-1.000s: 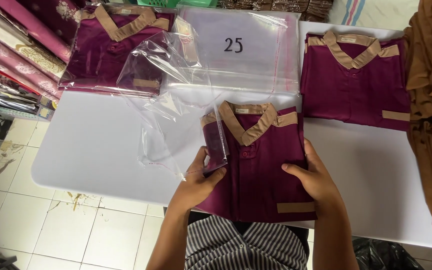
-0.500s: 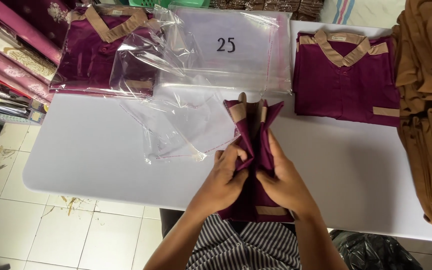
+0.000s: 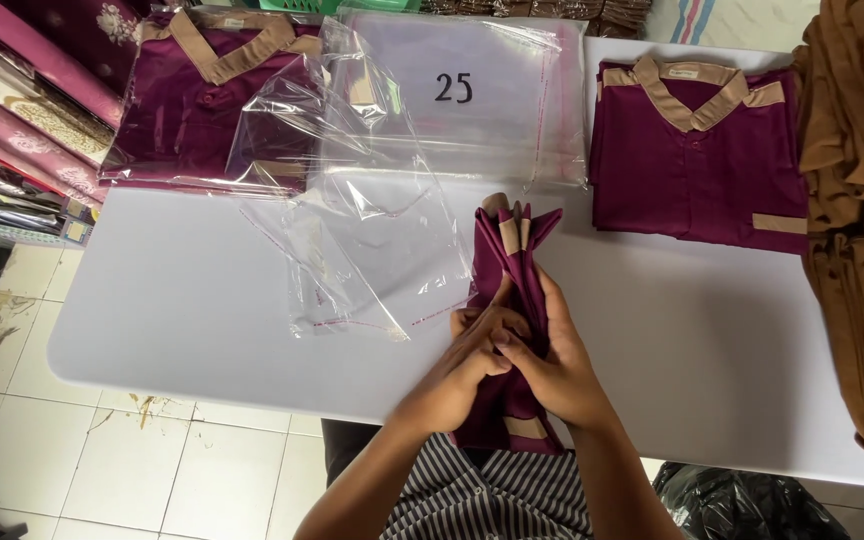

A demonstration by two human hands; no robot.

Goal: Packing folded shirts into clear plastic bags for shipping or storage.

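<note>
A maroon shirt with tan collar trim (image 3: 512,260) is folded in half lengthwise and stands on edge near the table's front. My left hand (image 3: 470,352) and my right hand (image 3: 550,360) squeeze it together from both sides, fingers overlapping at its middle. A loose clear plastic bag (image 3: 372,240) lies just left of the shirt, its open end crumpled upward.
The white table (image 3: 202,300) carries a bagged maroon shirt (image 3: 202,100) at the back left, a stack of clear bags (image 3: 472,90) at the back middle and folded maroon shirts (image 3: 697,150) at the back right. Brown garments (image 3: 862,200) pile at the right edge. Fabric rolls (image 3: 12,110) lean left.
The flat folded shirt has been doubled over lengthwise between both hands and pressed narrow. The hands have closed in toward each other.
</note>
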